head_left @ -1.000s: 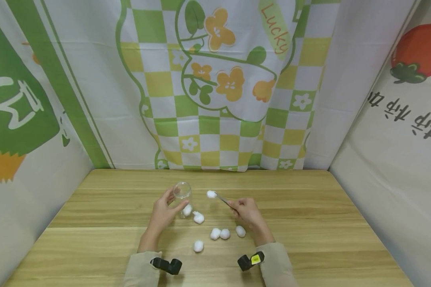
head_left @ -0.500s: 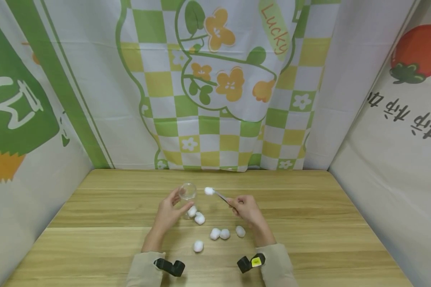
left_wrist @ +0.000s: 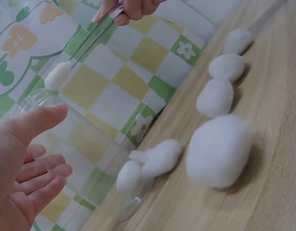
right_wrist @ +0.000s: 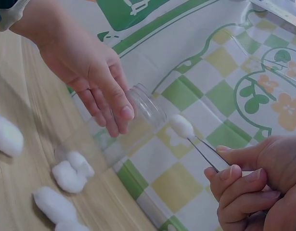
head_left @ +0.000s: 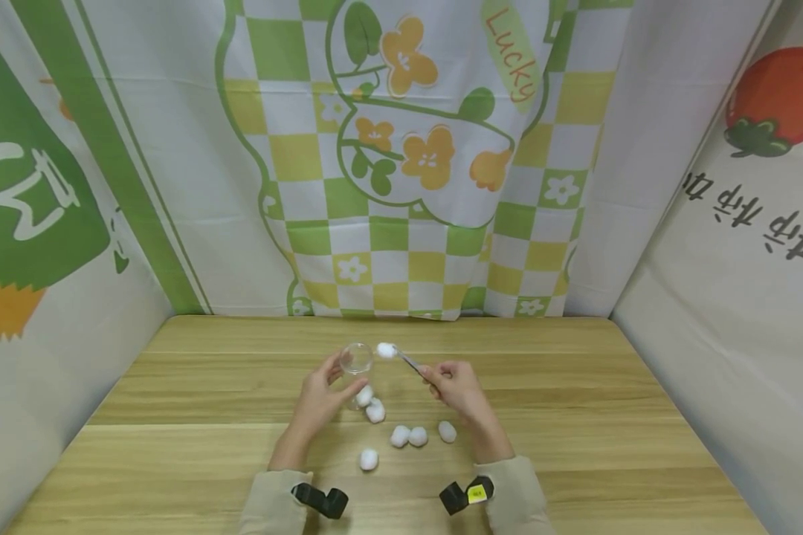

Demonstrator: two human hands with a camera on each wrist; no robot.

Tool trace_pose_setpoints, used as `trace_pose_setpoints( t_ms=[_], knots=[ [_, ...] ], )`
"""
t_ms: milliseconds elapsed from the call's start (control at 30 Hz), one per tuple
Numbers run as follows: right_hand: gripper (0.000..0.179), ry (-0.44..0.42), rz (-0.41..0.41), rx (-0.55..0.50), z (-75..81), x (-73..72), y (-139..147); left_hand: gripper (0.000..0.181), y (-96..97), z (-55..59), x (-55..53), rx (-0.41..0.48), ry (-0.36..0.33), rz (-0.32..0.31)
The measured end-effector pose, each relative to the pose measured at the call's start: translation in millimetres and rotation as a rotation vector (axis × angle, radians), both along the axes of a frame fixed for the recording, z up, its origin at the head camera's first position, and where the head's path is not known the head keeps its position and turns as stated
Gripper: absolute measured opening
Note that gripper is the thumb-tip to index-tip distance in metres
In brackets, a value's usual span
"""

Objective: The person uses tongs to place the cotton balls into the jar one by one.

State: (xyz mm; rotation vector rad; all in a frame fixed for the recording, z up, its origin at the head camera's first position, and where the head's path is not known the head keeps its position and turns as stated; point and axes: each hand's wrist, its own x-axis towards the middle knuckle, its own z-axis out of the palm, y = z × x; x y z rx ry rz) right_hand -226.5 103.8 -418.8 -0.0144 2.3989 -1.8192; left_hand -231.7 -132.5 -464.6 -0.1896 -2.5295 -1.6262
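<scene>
Green, yellow and white checkered cloth (head_left: 388, 271) is hanging behind the clear jar (head_left: 357, 380), while a wooden table (head_left: 194, 401) is spreading out beneath it. We are reaching in from the jar's near side, our beige sleeves (head_left: 277, 499) framing the scene. Our left hand (head_left: 320, 400) is grasping the jar, thumb on one side and fingers on the other, holding it upright. Right of the jar, our right hand (head_left: 458, 388) is pinching metal tweezers (head_left: 410, 362), whose tips are gripping a white cotton ball (head_left: 386, 350) just beside the jar's mouth. Two more cotton balls (head_left: 375, 411) are sitting at the jar's base; we cannot tell whether both are lying inside. Four loose cotton balls (head_left: 369, 460) are resting nearer us than the jar, two of them touching.
</scene>
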Motion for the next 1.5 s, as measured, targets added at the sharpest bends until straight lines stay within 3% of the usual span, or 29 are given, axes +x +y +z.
trace_pose_setpoints(
  t_ms=[800, 1500],
  knots=[
    [0.025, 0.035, 0.009, -0.072, 2.2, 6.5, -14, 0.068, 9.9, -2.3, 2.3, -0.002, 0.045, -0.026],
    [0.03, 0.047, 0.022, -0.035, -1.1, 8.5, -22, 0.067, 9.0, -2.1, 1.8, 0.023, 0.041, -0.026]
  ],
)
